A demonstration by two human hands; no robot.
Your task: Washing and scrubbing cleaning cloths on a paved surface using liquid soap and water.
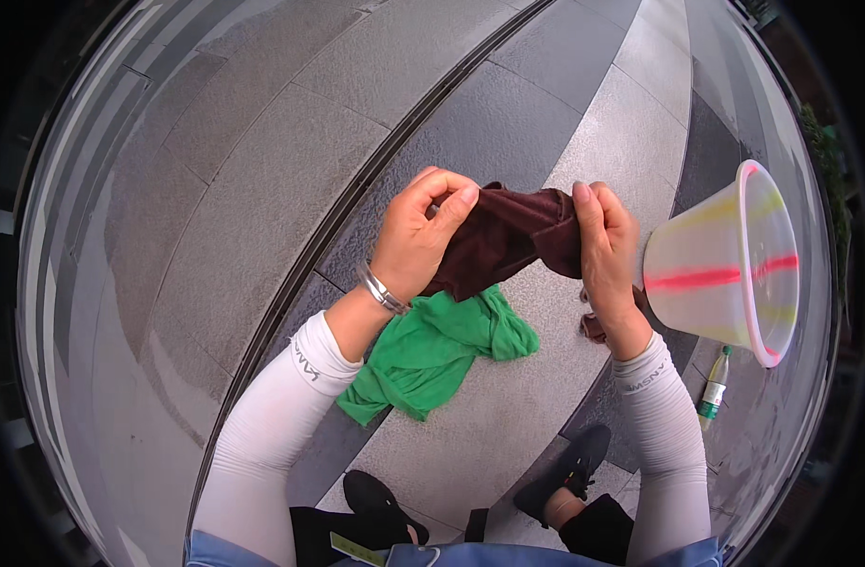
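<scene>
A dark brown cloth (507, 234) is stretched between my two hands, held above the paving. My left hand (421, 230) pinches its upper left corner between thumb and finger. At the cloth's right end, my right hand (608, 241) grips a folded, bunched edge. Below the brown cloth, a crumpled green cloth (432, 354) lies on the ground, its top partly covered from view. Another bit of brown cloth (592, 328) shows beside my right wrist, mostly hidden behind it.
To the right, a translucent plastic bucket (694, 276) with a red stripe stands on the paving. Near its base is a plastic bottle (713, 388) with a green cap. A narrow dark drain slot (375, 164) curves across the stone slabs. My black shoes (570, 468) are below.
</scene>
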